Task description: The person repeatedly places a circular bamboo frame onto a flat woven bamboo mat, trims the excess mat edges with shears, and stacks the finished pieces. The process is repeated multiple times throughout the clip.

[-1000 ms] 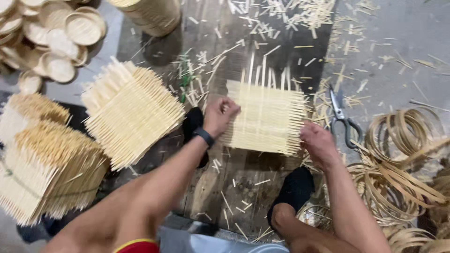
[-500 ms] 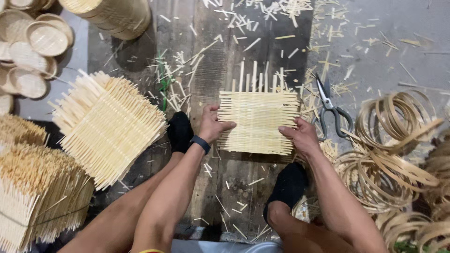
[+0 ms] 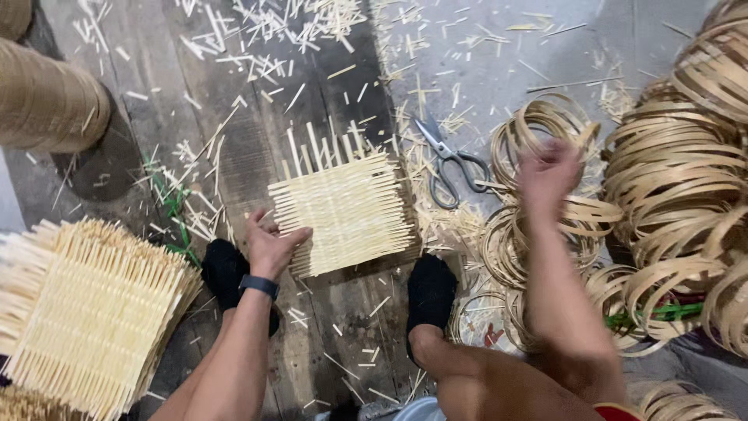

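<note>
Seated on the floor, the person's left hand (image 3: 269,245) lies flat, fingers spread, on the woven bamboo mat's (image 3: 343,212) nine o'clock edge, while the right hand (image 3: 549,173), blurred, grip unreadable, hovers over bamboo hoops (image 3: 538,132) at three o'clock.

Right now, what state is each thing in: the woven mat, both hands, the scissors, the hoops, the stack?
Woven mat: flat on the floor, strip ends sticking out unevenly.
Left hand: pressing on the mat's left edge.
Right hand: blurred, raised over the bamboo hoops, holding nothing I can make out.
Scissors: lying on the floor, blades shut.
Stack of mats: piled at left, untouched.
</note>
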